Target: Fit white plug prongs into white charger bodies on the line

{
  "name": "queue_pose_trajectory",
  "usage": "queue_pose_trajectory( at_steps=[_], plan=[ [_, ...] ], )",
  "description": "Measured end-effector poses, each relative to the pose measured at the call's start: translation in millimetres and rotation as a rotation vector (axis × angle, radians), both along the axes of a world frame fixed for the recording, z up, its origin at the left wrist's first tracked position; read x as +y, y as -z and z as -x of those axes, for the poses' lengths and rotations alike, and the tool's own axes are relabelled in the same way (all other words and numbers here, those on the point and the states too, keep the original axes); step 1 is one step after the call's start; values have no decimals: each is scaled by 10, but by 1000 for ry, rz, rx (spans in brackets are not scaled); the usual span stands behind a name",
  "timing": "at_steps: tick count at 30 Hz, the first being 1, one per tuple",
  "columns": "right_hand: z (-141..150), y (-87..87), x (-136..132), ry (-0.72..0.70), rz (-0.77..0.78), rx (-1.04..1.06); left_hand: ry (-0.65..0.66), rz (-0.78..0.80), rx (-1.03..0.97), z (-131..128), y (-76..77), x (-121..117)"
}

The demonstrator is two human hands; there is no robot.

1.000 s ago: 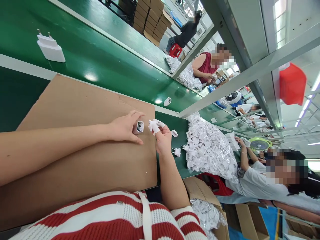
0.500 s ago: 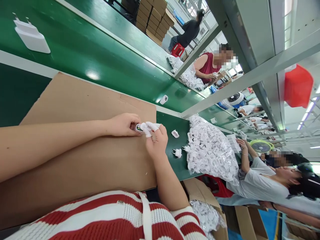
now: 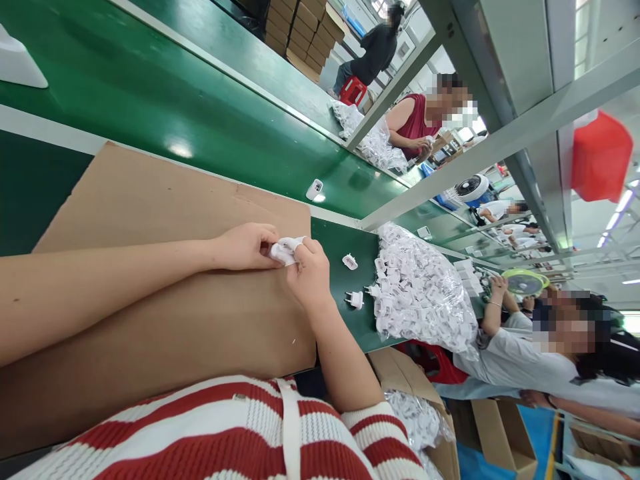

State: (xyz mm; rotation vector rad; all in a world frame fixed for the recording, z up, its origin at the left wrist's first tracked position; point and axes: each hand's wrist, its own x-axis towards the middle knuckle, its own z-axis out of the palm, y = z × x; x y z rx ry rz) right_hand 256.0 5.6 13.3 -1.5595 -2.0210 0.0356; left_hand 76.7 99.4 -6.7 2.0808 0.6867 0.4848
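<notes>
My left hand (image 3: 247,245) is closed around a small white charger housing (image 3: 275,253), just above the cardboard sheet (image 3: 200,320). White finger covers sit on the thumb and fingertips of my right hand (image 3: 311,270), which is closed against the housing's right end. Those covered fingers hide most of that end, so I cannot tell what lies under them. To the right of my hands, a white plug piece (image 3: 350,261) and another plug piece with two metal pins (image 3: 355,300) lie on the green table (image 3: 336,241).
A clear bag of white plug pieces (image 3: 425,293) lies right of my hands. Beyond the cardboard runs a green conveyor belt (image 3: 210,133) carrying a white charger (image 3: 314,190) and a nearer one (image 3: 20,63). A metal frame post (image 3: 395,207) stands ahead. Co-workers sit right and across.
My right fingers have closed over the housing end where a green circuit board showed before. The chargers on the belt have shifted left. The co-worker at right has moved their hands.
</notes>
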Motion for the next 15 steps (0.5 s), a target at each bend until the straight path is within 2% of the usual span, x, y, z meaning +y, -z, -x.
queue_pose_trajectory(
  at_steps=[5, 9, 12, 15],
  plan=[
    [-100, -40, 118, -76, -7, -128, -15, 8, -4, 12, 19, 33],
    [-113, -118, 220, -79, 19, -218, -9, -15, 52, 21, -52, 110],
    [-98, -174, 243, -80, 81, -279, 17, -113, 116, 18, -90, 116],
    [-96, -155, 270, -66, 75, -259, -34, -176, 148, 19, -12, 161]
  ],
)
